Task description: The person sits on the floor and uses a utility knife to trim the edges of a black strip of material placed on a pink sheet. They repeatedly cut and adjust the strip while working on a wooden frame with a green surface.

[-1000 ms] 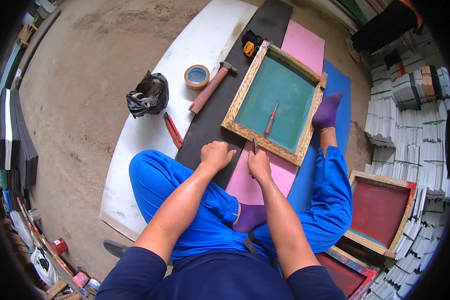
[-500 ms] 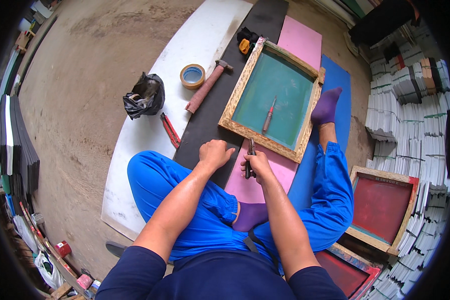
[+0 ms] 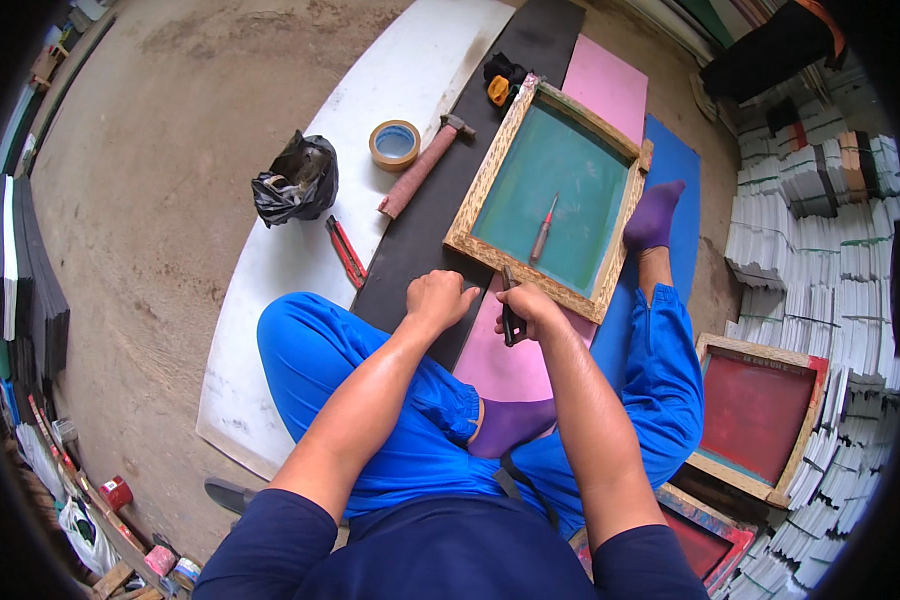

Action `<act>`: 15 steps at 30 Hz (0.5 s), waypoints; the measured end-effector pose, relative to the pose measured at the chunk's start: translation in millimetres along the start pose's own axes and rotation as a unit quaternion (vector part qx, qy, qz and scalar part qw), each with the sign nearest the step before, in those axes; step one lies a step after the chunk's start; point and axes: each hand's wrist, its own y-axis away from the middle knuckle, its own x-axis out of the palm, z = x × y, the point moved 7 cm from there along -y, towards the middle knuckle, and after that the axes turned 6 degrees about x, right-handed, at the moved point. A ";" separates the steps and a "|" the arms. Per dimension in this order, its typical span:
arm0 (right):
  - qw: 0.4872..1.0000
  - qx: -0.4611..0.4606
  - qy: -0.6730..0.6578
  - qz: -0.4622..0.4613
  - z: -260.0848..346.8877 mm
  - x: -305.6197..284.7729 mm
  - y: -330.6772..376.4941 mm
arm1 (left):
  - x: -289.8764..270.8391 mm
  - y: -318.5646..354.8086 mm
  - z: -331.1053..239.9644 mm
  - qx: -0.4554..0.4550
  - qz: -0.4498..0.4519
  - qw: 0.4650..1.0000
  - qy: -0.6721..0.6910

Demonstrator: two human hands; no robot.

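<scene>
My right hand is closed round a pair of black-handled pliers, their jaws at the near edge of a wooden screen frame. Whether the jaws touch the wood or grip anything there, I cannot tell. Just left of it, my left hand is curled with its thumb pointing right; whatever its fingers may hold is hidden. Green mesh fills the frame, and a screwdriver with a reddish handle lies on it. The frame rests across pink, black and blue sheets.
To the left lie a hammer with a wrapped handle, a tape roll, a red utility knife and a black plastic bag. A red-meshed frame leans at right beside stacked white bundles. My legs flank the work.
The pliers have tilted, and my right hand has turned slightly and shifted a little to the right. My left hand stays curled in much the same place.
</scene>
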 end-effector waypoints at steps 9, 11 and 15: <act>0.984 -0.042 0.162 -0.057 4.4 -11.3 2.2 | -0.2 -1.3 0.7 -0.003 -0.003 1.000 0.017; 0.961 -0.096 0.228 -0.120 -1.3 -13.2 -2.4 | 1.2 -1.1 1.8 -0.006 0.002 1.000 0.018; 0.917 -0.168 0.286 -0.222 -6.3 -13.4 -7.8 | 2.5 1.9 1.8 -0.015 0.013 1.000 0.010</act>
